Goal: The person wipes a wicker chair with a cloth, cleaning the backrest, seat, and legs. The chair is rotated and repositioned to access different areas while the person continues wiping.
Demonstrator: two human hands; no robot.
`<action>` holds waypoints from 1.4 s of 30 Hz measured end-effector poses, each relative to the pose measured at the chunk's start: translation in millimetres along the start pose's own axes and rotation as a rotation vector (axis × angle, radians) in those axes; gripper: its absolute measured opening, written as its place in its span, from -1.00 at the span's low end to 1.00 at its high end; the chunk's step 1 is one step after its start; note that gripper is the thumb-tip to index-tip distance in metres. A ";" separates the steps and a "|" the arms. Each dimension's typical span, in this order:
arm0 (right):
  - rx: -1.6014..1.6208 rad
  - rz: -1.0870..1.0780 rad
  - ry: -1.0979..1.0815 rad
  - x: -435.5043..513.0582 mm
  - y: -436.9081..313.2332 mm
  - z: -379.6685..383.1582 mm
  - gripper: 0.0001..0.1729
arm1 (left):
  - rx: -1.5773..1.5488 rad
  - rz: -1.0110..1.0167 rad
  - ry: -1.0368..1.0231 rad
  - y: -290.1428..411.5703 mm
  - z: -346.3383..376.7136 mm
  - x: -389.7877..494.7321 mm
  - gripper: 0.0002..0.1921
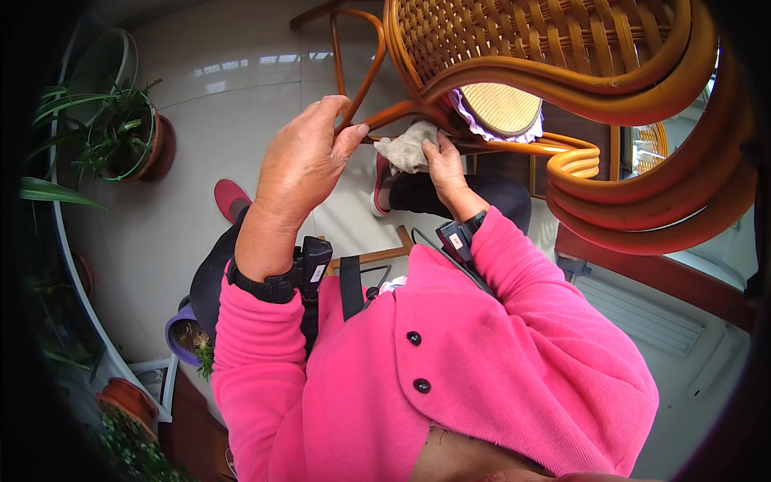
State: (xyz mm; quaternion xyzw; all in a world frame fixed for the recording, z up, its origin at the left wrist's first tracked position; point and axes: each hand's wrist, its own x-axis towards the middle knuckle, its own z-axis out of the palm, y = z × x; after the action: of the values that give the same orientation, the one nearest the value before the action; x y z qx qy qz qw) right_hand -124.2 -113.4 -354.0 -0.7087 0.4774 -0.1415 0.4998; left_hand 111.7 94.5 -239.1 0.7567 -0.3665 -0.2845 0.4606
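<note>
A wicker chair with bent rattan poles (608,102) stands tilted before me, its woven panel at the top of the view. My left hand (304,159) grips its thin looped leg frame (368,75), thumb and fingers on either side of the pole; the fingers' far side is hidden. In my right hand (449,169) is a crumpled grey cloth (408,147), bunched against a lower rail of the chair. Behind the rail, a round woven cushion (503,107) with a purple ruffled edge shows under the chair's curved arm.
Potted plants line the left side, one in a terracotta pot (161,147) and one in a purple pot (181,337) by my leg. A wooden stool frame (373,256) is beneath me. Pale tiles (241,126) cover the floor. At right is a white louvred panel (641,313).
</note>
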 end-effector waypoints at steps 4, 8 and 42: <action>-0.356 -0.233 0.048 12.4 -8.3 11.6 -0.40 | 0.002 0.016 -0.006 1.8 2.4 -0.7 -0.61; -0.540 -0.303 0.052 13.1 -12.0 31.3 -0.38 | 0.023 0.022 -0.010 2.2 2.7 -1.2 -0.61; -0.775 0.315 -0.510 66.8 105.8 32.4 -0.57 | -0.080 -0.048 0.126 -10.8 -3.3 3.8 -0.61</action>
State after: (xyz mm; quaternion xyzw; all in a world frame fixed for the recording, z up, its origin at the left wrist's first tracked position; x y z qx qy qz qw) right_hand -125.2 -154.2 -476.7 -0.7737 0.4587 0.3020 0.3159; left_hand 119.5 96.3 -247.9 0.7627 -0.3066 -0.2617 0.5057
